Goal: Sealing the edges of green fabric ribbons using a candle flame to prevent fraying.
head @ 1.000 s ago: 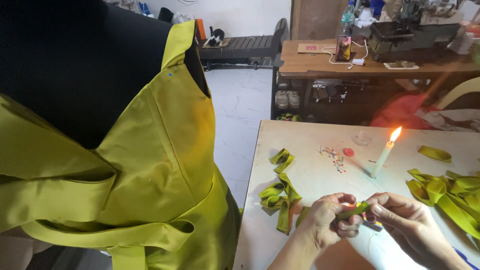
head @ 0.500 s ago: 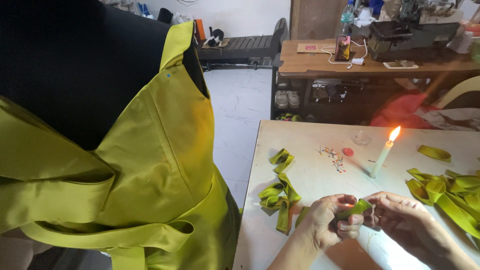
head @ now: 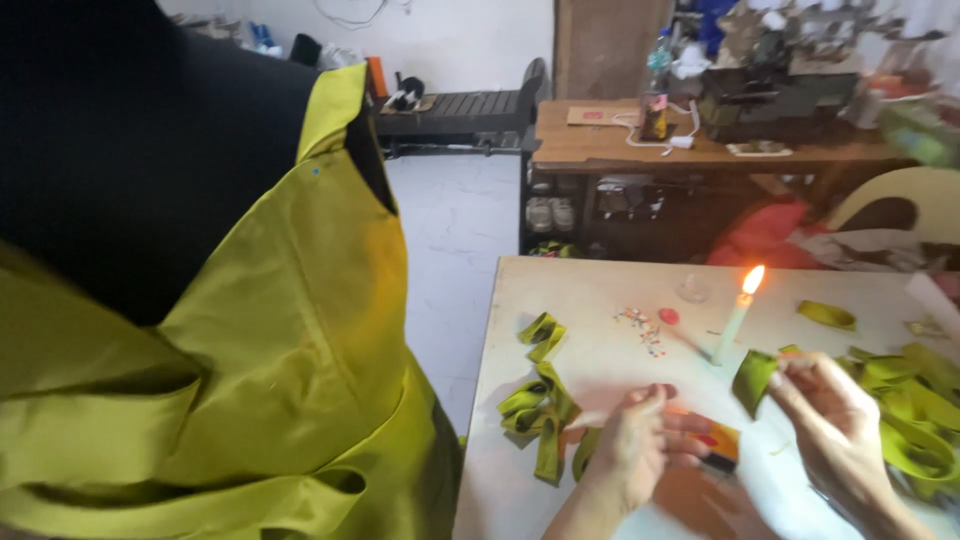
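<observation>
Olive-green cloth strip (head: pixel 755 378) in right hand (head: pixel 835 430): satin-like, smooth w/ slight sheen; same fabric as the folded green ribbon pieces (head: pixel 540 410) and the glossy olive garment (head: pixel 270 380) on the matt black dress form (head: pixel 130 150). White tabletop (head: pixel 590 300) smooth, semi-matt. Slim white wax candle (head: pixel 732 330) looks smooth; brown wooden desk (head: pixel 640 145) behind is matt.

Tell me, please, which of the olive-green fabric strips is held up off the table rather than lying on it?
It is the short folded strip pinched in the right hand, near the lit candle. The others lie on the white table.
</observation>
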